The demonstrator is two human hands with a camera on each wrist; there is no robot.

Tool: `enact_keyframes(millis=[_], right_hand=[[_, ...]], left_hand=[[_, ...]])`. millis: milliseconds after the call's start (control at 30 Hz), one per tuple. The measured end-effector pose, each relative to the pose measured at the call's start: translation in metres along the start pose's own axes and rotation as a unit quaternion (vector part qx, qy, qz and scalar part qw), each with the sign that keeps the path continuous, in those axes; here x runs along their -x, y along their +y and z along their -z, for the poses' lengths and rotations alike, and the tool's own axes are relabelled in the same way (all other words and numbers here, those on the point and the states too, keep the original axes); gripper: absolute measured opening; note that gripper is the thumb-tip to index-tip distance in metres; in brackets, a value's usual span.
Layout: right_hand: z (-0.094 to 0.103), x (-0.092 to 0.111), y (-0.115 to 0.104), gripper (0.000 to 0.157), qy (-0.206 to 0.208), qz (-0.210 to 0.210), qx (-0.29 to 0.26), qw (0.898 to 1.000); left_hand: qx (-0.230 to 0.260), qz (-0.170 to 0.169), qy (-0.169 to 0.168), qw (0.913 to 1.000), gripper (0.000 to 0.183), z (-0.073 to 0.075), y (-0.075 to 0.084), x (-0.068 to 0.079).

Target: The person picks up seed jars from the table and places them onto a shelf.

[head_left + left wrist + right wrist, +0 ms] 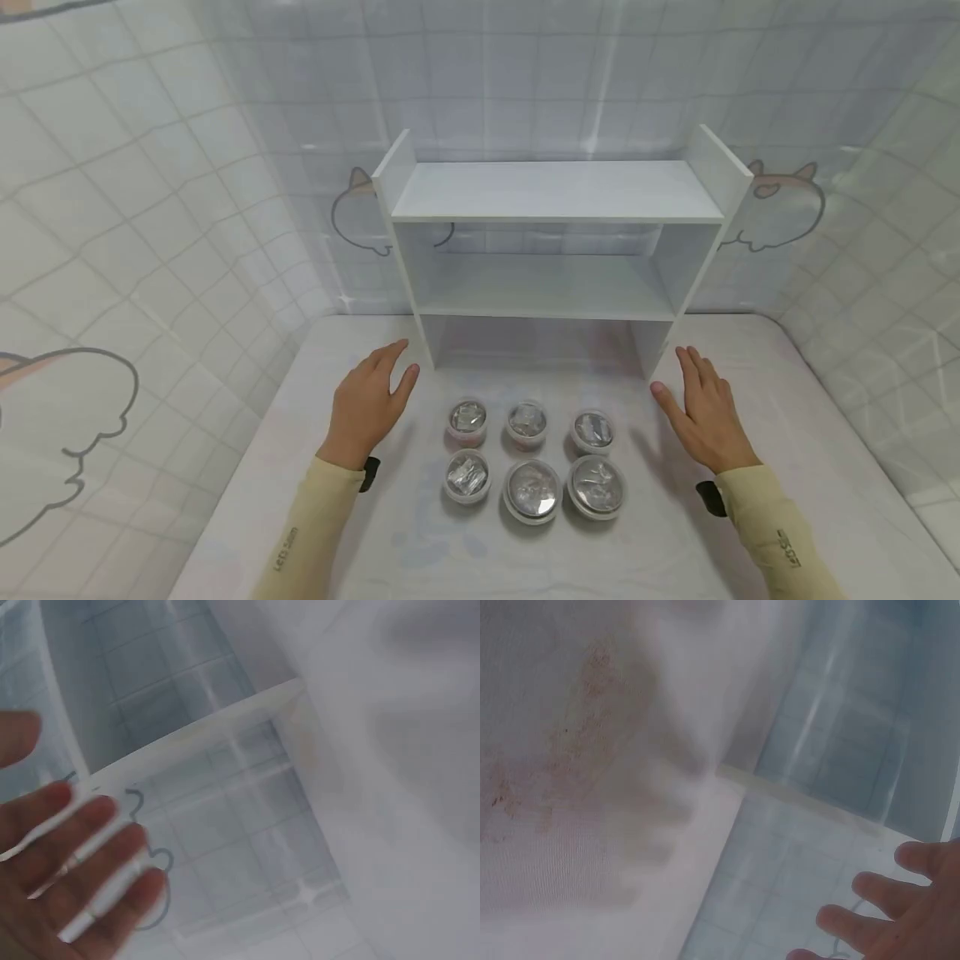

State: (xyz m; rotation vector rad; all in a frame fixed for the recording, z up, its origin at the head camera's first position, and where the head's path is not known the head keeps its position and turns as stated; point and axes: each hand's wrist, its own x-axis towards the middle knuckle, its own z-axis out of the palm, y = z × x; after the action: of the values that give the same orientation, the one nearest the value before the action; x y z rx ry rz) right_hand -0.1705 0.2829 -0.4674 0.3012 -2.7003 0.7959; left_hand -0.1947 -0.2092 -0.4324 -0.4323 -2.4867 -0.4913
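Both hands hover over the white table, one on each side of a group of lidded round tubs. My left hand [367, 407] is at the left, fingers extended toward the shelf's lower left corner, holding nothing. On the other side my right hand [705, 410] has its fingers spread and holds nothing. Between them stand three smaller tubs at the back: a left one [467, 416], a middle one [527, 420] and a right one [594, 430]. The front row has a small tub [467, 476] and two wider tubs [532, 489] [597, 486]. The wrist views show spread fingers [97, 832] [885, 896].
A white two-tier shelf unit [555, 192] stands behind the tubs, its side panels reaching down to the table [450, 558]. Tile-patterned sheeting [525, 75] with cartoon outlines hangs behind it and along both sides.
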Motion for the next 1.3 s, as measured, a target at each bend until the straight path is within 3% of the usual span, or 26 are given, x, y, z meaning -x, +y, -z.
enact_keyframes(millis=[100,267,500,767,933,1133,1300], right_hand=[[0.000,0.001,0.000,0.076,0.006,0.005,-0.005,1.000],[0.001,0.000,0.000,0.076,0.015,0.009,-0.011,1.000],[0.002,0.002,0.000,0.075,0.015,0.005,-0.025,1.000],[-0.004,0.005,0.000,0.076,-0.003,0.005,-0.038,0.999],[-0.005,0.006,-0.002,0.076,-0.013,0.000,-0.038,0.999],[-0.010,0.008,-0.001,0.076,-0.031,0.000,-0.047,0.998],[-0.015,0.010,-0.002,0.077,-0.050,-0.002,-0.062,0.997]], left_hand=[[0.023,-0.019,0.054,0.9981,0.048,0.006,0.000,-0.008],[0.051,-0.047,0.116,0.9908,0.045,0.021,-0.001,-0.028],[0.082,-0.055,0.170,0.9804,0.042,0.046,0.001,-0.067],[0.119,-0.048,0.233,0.9641,0.040,0.061,0.002,-0.108],[0.165,-0.055,0.239,0.9552,0.042,0.070,0.003,-0.137],[0.193,-0.084,0.214,0.9538,0.049,0.078,0.006,-0.166],[0.233,-0.039,0.180,0.9549,0.051,0.081,0.006,-0.179]])
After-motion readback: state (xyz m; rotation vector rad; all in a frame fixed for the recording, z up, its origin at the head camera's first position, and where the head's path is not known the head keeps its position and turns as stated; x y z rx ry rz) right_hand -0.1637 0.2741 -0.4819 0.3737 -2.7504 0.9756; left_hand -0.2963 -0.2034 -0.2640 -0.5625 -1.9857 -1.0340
